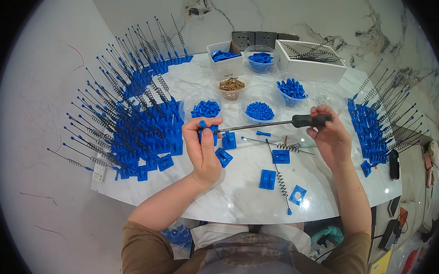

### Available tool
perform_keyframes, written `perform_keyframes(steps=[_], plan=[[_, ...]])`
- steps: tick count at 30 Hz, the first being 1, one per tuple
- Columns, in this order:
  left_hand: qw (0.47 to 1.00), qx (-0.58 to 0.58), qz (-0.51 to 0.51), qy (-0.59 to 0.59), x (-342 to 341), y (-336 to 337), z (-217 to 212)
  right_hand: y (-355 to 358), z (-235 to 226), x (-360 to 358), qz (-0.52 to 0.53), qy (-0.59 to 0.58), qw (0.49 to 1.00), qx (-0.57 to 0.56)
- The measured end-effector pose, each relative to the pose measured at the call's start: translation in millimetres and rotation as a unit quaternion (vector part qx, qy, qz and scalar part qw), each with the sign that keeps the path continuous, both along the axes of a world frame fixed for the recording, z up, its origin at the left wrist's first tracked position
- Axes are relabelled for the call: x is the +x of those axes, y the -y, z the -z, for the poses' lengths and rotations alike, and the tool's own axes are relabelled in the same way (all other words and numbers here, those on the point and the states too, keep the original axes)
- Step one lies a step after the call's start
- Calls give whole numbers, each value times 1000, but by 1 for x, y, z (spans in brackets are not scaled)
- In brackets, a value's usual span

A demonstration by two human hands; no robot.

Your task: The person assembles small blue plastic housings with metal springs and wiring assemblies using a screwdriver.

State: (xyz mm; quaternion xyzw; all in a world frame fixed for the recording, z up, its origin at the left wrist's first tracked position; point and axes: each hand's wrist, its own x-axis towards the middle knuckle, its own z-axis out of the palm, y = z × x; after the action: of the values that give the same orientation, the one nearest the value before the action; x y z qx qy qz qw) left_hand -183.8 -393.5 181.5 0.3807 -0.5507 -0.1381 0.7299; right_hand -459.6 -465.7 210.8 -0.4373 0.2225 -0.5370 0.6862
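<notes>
My left hand grips a small blue plastic base between thumb and fingers. In my right hand is a screwdriver with a black handle, held level. Its long shaft points left, and the tip meets the blue base at my left thumb. More blue square bases lie below the shaft, one beside my left hand and another near its wrist. A black spring wire with blue ends lies between several loose bases. A small blue connector rests just under the shaft.
Dense rows of blue bases with upright spring wires stand at left and right. Clear bowls hold blue beads, blue caps and brass screws. A white box of black wires stands at the back.
</notes>
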Motion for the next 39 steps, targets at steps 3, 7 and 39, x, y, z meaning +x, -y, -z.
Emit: perform_keyframes(steps=[3,7,39], plan=[[1000,3,-2,28,1,-1,-1,1,1,-6,-33,97,991,84],[999,8,27,30,-4,1,1,22,24,-18,-116,165,979,27],[1000,-25,-5,9,0,6,1,-5,1,0,0,31,997,65]])
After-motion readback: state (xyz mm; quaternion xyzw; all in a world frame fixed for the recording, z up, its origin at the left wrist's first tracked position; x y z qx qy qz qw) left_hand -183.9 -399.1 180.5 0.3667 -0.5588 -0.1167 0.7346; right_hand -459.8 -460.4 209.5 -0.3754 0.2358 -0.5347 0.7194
